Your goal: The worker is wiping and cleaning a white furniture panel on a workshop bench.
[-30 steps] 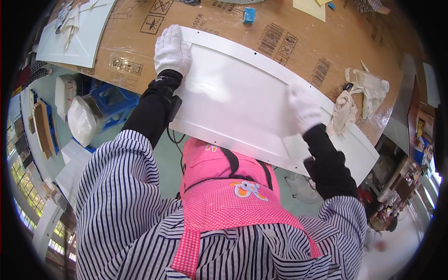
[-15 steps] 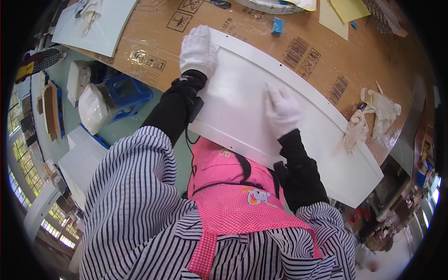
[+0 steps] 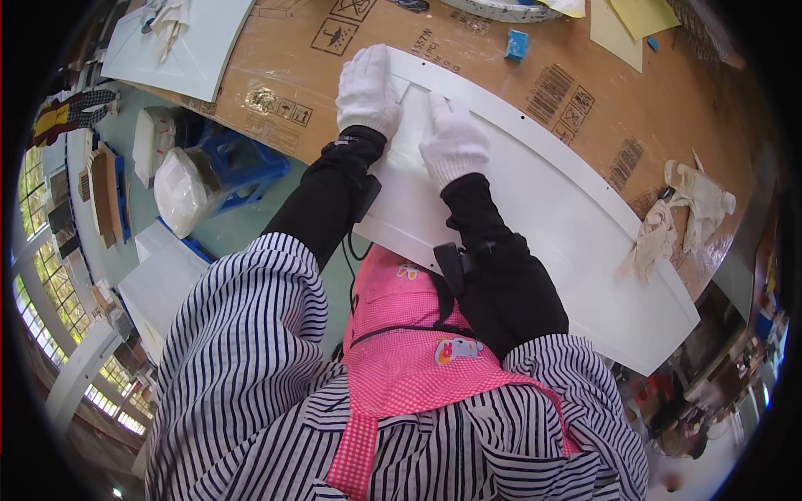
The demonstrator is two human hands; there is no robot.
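We see both gloved hands lying close together on the near-left end of a long white panel [image 3: 551, 209], which lies flat across a cardboard-covered table [image 3: 292, 75]. The left hand [image 3: 368, 88] rests at the panel's end edge, fingers curled over it. The right hand [image 3: 453, 138] presses down just beside it, fingers together over a small pale sheet [image 3: 407, 129]; we cannot tell whether it grips that. Crumpled rags [image 3: 681, 209] lie near the panel's far end, and a small blue block [image 3: 516, 43] sits beyond it.
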